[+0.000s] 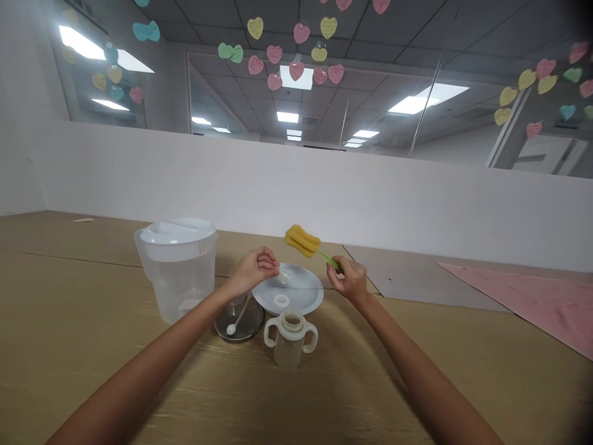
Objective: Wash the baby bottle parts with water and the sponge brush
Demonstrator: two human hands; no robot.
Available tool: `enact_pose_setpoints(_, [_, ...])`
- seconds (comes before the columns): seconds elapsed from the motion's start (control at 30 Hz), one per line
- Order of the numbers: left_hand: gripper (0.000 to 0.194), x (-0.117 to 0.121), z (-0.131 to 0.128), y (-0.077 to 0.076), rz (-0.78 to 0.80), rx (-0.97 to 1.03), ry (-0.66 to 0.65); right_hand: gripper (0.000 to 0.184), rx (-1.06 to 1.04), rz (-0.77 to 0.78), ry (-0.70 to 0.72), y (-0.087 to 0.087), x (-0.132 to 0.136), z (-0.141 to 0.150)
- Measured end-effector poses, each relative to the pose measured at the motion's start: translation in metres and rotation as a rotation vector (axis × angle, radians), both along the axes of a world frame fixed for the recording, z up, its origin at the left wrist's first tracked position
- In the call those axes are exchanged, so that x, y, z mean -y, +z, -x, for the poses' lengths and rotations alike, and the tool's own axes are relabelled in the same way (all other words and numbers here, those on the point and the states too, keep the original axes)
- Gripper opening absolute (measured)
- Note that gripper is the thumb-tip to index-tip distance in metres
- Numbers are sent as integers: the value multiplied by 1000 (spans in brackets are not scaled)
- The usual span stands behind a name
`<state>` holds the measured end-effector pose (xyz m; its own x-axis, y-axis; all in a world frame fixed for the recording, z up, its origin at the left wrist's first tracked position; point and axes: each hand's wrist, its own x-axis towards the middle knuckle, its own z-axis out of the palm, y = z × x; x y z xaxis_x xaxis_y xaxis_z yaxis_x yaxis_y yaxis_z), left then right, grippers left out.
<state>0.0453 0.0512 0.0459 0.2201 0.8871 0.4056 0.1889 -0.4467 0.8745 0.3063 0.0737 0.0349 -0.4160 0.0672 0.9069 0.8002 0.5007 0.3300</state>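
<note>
My right hand (348, 278) is closed around the green handle of a yellow sponge brush (303, 240), its head raised above the plate and pointing left. The fingers of my left hand (257, 269) pinch a small clear, cap-like piece (286, 275) over the white plate (303, 301). On the plate's near side lies a white ring (281, 301). In front of it stands a baby bottle (288, 346) with two white handles, upright and without a lid. A straw with a white weighted end (231, 329) rests on a round dark tray (250, 332), partly behind my left forearm.
A large clear pitcher (183, 278) with a white lid stands left of the tray, holding water. At the right lies a pink cloth (532, 296) on the brown tabletop (361, 395). A white wall (370, 204) and windows with heart-shaped notes close off the back.
</note>
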Motion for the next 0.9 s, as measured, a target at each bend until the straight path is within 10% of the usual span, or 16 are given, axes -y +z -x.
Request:
enact_pose_setpoints(0.27, [38, 28, 15, 38, -7, 124, -19, 15, 198, 41, -6, -8, -5, -1])
enact_pose_setpoints(0.5, [20, 30, 23, 43, -315, -232, 271, 15, 333, 3, 23, -7, -3, -4])
enact_pose_setpoints(0.9, [23, 28, 41, 47, -247, -485, 206, 18, 342, -11, -17, -5, -4, -5])
